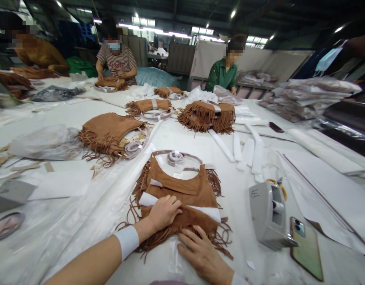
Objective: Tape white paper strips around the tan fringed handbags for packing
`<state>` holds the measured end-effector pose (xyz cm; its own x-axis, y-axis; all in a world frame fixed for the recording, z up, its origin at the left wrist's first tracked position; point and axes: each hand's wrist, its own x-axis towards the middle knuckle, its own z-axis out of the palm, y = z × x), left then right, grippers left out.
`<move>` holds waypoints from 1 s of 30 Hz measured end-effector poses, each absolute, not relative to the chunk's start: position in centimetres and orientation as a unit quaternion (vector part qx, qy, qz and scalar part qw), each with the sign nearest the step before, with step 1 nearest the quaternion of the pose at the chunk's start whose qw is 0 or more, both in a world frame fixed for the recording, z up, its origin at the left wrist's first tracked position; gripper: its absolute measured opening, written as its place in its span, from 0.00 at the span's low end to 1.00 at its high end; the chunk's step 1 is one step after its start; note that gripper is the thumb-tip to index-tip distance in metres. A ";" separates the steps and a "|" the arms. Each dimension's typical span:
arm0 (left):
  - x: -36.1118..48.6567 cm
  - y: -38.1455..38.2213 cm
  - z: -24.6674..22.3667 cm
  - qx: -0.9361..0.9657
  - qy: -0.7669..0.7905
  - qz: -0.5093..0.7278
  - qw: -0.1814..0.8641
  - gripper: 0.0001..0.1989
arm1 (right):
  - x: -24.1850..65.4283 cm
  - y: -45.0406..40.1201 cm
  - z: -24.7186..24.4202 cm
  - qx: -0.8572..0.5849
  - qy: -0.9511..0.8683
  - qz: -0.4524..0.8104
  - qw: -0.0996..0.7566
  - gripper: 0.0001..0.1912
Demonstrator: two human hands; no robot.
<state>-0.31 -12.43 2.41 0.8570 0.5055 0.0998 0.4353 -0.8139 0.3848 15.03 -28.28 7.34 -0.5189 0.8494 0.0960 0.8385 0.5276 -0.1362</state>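
Observation:
A brown suede handbag (182,180) with long fringes lies on the white table before me, its handle loop pointing away. Its lower part is folded up, with a strip of white sheet (206,213) showing along the fold. My left hand (164,211) is on the folded suede, its fingers curled together and gripping it near the middle. Lower and to the right, my right hand (202,251) touches the bottom fringe with its fingers spread. Inside the handle loop sits a wrapped, coiled strap (175,158). Clear plastic film (175,257) lies below the bag, by my right fingers.
More fringed bags (107,128) lie farther up the table, some stacked (208,114). At right are a grey tape dispenser (267,217), a phone (307,249), white strips (248,152) and stacked wrapped goods (310,95). Several co-workers (117,59) work across the table.

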 end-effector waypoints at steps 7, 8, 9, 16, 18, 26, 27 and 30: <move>-0.4 -12.1 2.6 0.946 0.241 0.094 0.196 0.08 | 20.9 -32.8 4.7 -0.483 -0.874 0.009 0.057 0.25; -0.4 -12.0 2.6 0.944 0.242 0.092 0.204 0.08 | 21.6 -33.4 4.6 -0.482 -0.874 -0.003 0.069 0.27; -0.4 -11.9 2.7 0.942 0.243 0.091 0.212 0.08 | 22.1 -33.8 4.6 -0.482 -0.872 -0.013 0.079 0.28; -0.1 -11.6 2.6 0.933 0.256 0.091 0.236 0.08 | 18.5 -32.5 7.6 -0.541 -0.820 -0.060 0.176 0.22; -0.1 -11.6 2.5 0.932 0.261 0.092 0.233 0.08 | 16.3 -30.6 8.3 -0.558 -0.797 -0.080 0.215 0.23; 0.1 -12.1 2.2 0.933 0.265 0.098 0.221 0.08 | 14.5 -22.5 5.4 -0.626 -0.763 -0.081 0.139 0.15; 0.0 -12.1 2.2 0.935 0.264 0.097 0.215 0.08 | 14.9 -22.3 4.9 -0.635 -0.757 -0.077 0.137 0.15; -0.4 -12.3 2.1 0.943 0.269 0.100 0.168 0.09 | 15.9 -22.3 3.9 -0.661 -0.733 -0.057 0.153 0.13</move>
